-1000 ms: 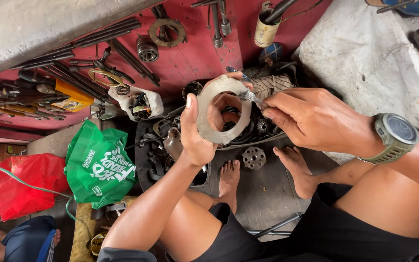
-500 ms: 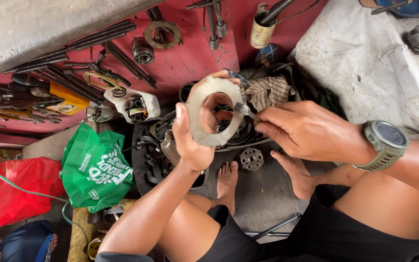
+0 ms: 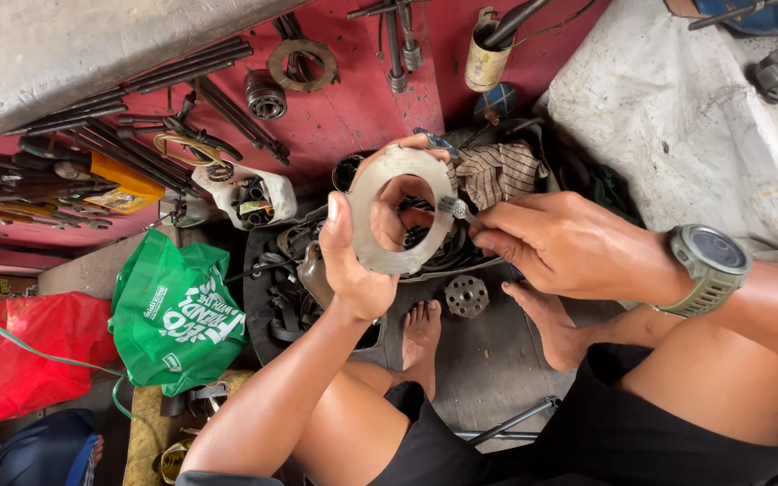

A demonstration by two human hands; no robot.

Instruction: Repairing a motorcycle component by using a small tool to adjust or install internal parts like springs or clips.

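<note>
My left hand (image 3: 357, 256) holds up a flat grey metal ring plate (image 3: 373, 229), thumb on its near face and fingers showing through its hole. My right hand (image 3: 565, 243), with a green-grey watch (image 3: 709, 265) on the wrist, pinches a small metal bolt (image 3: 457, 210) whose head touches the ring's right edge. Both hands hover above a heap of dark engine parts (image 3: 290, 279) and my bare feet (image 3: 420, 333).
A red tool surface (image 3: 344, 117) carries rods, wrenches, a bearing (image 3: 266, 94) and a ring gasket (image 3: 303, 63). A green bag (image 3: 177, 315) and a red bag (image 3: 20, 360) lie at left. A striped rag (image 3: 502, 171), a round hub (image 3: 466, 295) and a white slab (image 3: 677, 135) are near.
Both hands shifted slightly left with the ring plate. The right fingers brought the bolt closer against the ring's right edge.
</note>
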